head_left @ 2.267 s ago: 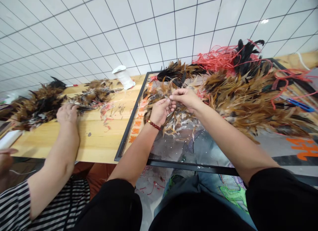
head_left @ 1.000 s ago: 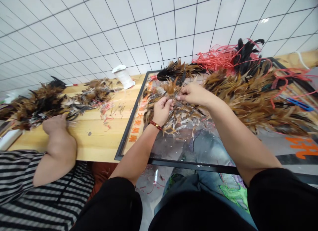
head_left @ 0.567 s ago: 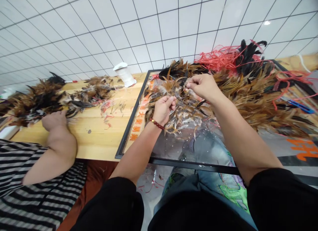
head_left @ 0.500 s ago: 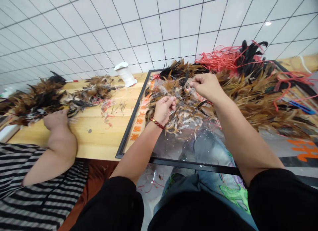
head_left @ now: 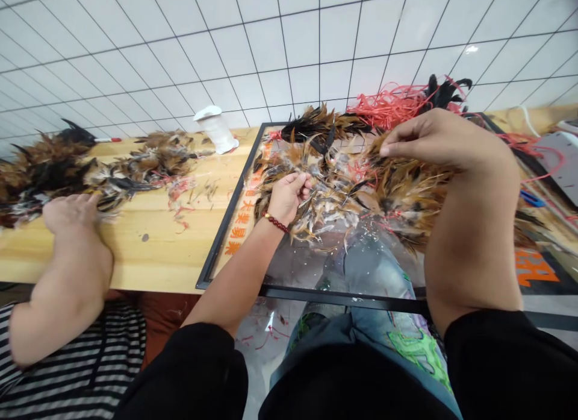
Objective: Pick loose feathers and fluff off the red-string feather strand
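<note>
My left hand, with a beaded bracelet at the wrist, is closed in a pinch above loose brown and white feathers. Whatever sits between its fingertips is too small to make out. Farther right, my right hand hovers over brown feather bundles, thumb and fingers pressed together; what they hold, if anything, does not show clearly. Both hands are above a clear panel with a black frame. Dark feathers lie along the panel's far side.
Pink-red plastic strips are heaped at the back. A white spool stands on the wooden table. At left, a co-worker's hand rests by more feathers. A blue tool lies at right.
My right hand has moved right and a little up, away from my left hand, its elbow swinging outward. My left hand stays pinched over the feathers. The whole view has shifted slightly.
</note>
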### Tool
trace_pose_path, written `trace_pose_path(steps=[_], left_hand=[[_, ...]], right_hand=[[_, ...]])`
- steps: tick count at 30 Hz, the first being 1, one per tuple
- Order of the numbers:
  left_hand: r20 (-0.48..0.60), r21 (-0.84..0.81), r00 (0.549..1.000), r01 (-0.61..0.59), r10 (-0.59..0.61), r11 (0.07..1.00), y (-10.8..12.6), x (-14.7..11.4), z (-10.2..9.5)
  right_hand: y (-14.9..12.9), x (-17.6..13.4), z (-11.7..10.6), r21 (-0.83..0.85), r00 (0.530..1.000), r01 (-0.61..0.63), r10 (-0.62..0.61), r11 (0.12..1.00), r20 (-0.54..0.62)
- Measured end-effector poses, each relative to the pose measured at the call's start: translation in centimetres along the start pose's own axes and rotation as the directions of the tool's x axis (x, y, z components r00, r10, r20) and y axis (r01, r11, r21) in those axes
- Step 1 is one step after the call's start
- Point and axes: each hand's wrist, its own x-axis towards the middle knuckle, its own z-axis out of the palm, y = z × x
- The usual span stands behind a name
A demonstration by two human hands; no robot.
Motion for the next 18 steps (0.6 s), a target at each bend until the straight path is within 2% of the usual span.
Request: trace_pose_path(steps=[1, 3, 6, 8, 11, 13, 15, 18], left_hand=[[-0.002, 0.014, 1.000, -0.006, 0.006, 1.000, 0.0, 0.0, -0.1], [0.008, 0.050, 1.000, -0.004, 0.003, 0.999, 0.0, 0.1, -0.2], [0.009, 0.087, 1.000, 0.022, -0.023, 0.996, 0.0, 0.1, -0.2], [-0.015, 0.108, 0.999, 0.041, -0.039, 0.993, -0.1, 0.1, -0.2], [-0.022, 0.160, 0.999, 0.051, -0.048, 0.986, -0.2, 0.1, -0.2], [0.009, 0.204, 0.999, 0.040, -0.043, 0.978, -0.3, 0.2, -0.1], [0.038, 0.257, 0.998, 0.029, -0.040, 0.966, -0.5, 0.1, 0.0], [0.054, 0.343, 0.997, 0.036, -0.058, 0.938, -0.5, 0.0, -0.1]], right_hand=[[-1.0, -0.1, 0.1, 0.026, 0.994, 0.076, -0.078, 0.997, 0.079], [-3.1, -0.1, 1.1, 0.039, 0.951, 0.200, -0.203, 0.979, 0.234], [-6.1, 0.1, 3.6, -0.032, 0.862, 0.318, -0.275, 0.948, 0.425], [-7.6, 0.2, 5.3, -0.110, 0.864, 0.364, -0.291, 0.925, 0.412], [-8.9, 0.1, 7.1, -0.156, 0.893, 0.419, -0.375, 0.894, 0.251], [-9.3, 0.1, 8.0, -0.197, 0.892, 0.445, -0.413, 0.874, 0.185], [-9.5, 0.2, 8.7, -0.265, 0.889, 0.452, -0.404, 0.852, 0.218], [-9.5, 0.4, 9.5, -0.404, 0.910, 0.393, -0.285, 0.826, 0.302]])
